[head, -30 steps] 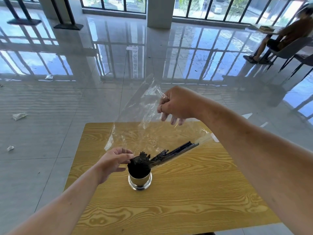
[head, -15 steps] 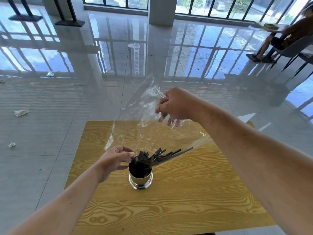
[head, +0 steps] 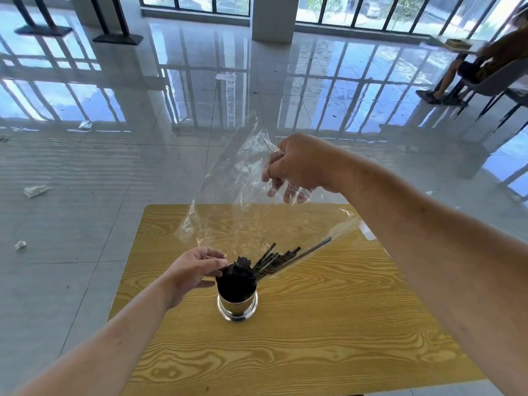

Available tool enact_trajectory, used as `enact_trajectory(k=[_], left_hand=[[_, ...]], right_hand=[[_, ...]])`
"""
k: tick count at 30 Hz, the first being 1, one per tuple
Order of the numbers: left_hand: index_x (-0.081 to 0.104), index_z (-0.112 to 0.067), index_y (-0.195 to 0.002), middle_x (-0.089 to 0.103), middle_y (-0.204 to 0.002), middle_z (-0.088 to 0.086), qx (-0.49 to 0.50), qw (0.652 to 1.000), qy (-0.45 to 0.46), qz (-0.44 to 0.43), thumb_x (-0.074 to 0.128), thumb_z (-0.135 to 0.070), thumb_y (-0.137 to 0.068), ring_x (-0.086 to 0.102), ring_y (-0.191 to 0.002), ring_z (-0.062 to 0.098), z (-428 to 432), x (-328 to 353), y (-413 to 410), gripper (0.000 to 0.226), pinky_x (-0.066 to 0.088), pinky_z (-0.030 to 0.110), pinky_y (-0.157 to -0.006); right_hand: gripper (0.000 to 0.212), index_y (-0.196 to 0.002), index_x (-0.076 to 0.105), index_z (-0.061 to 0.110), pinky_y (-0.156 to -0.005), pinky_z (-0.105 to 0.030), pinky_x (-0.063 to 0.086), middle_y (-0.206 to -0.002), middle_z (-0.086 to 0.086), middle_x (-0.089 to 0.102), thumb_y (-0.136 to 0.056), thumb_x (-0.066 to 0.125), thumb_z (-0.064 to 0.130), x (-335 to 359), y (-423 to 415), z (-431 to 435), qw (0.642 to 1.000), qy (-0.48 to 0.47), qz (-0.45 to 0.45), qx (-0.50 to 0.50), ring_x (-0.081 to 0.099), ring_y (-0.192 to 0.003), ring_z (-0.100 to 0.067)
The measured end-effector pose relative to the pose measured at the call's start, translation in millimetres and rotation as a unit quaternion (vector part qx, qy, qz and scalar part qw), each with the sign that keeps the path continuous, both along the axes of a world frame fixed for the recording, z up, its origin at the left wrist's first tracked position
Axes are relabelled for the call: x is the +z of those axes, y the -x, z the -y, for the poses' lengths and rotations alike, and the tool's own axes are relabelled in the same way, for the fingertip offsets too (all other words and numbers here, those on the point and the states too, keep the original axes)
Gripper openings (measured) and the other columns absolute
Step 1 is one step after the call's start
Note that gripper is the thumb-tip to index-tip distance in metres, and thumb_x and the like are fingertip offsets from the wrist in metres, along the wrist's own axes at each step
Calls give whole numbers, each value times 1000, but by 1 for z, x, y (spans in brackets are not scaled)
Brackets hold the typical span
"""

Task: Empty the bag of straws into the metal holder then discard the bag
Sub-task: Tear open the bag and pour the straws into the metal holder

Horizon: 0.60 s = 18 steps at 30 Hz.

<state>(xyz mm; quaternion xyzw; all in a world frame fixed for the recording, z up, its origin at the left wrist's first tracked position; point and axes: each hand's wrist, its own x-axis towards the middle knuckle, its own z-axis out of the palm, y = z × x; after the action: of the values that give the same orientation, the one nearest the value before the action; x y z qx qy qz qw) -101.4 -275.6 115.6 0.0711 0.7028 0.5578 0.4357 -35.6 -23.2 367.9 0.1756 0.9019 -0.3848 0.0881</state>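
Straws have slid further down over the last second; less of the bundle pokes out, at a slant, above the metal holder. Most are already packed in the holder, so emptying looks nearly done.

Right hand: raised, pinching the top end of the clear bag, other fingers hanging loose behind the film. Left hand: fingers curled, apparently pinching the bag's mouth at the holder rim.

Holder stands upright mid-bench, yellow wood grain.

Room: glossy tiled floor, paper scraps to the left, a seated person far right, big windows.
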Motion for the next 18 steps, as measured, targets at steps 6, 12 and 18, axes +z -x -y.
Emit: enact_trajectory(k=[6, 12, 18], left_hand=[[72, -13, -118, 80, -113, 14, -4, 1000, 1, -6, 81, -23, -93, 77, -100, 22, 4, 3, 3, 29, 59, 40, -85], [72, -11, -118, 78, -114, 17, -2, 1000, -2, 3, 82, -22, -91, 76, -100, 24, 7, 0, 2, 30, 60, 39, -83], [69, -14, -121, 81, -100, 5, -3, 1000, -7, -3, 85, -24, -86, 78, -97, 19, 7, -3, -2, 40, 58, 39, -85]], right_hand=[[12, -98, 78, 6, -50, -30, 54, -85, -12, 82, -101, 67, 10, -2, -1, -1, 999, 40, -1, 2, 76, -61, -26], [12, -99, 78, 6, -48, -29, 55, -84, -12, 83, -101, 66, 11, -1, -1, -2, 998, 58, 9, 8, 76, -60, -26], [14, -99, 77, 4, -48, -30, 55, -79, -9, 81, -100, 64, 8, -14, -1, 4, 998, 57, 19, -3, 76, -63, -29]])
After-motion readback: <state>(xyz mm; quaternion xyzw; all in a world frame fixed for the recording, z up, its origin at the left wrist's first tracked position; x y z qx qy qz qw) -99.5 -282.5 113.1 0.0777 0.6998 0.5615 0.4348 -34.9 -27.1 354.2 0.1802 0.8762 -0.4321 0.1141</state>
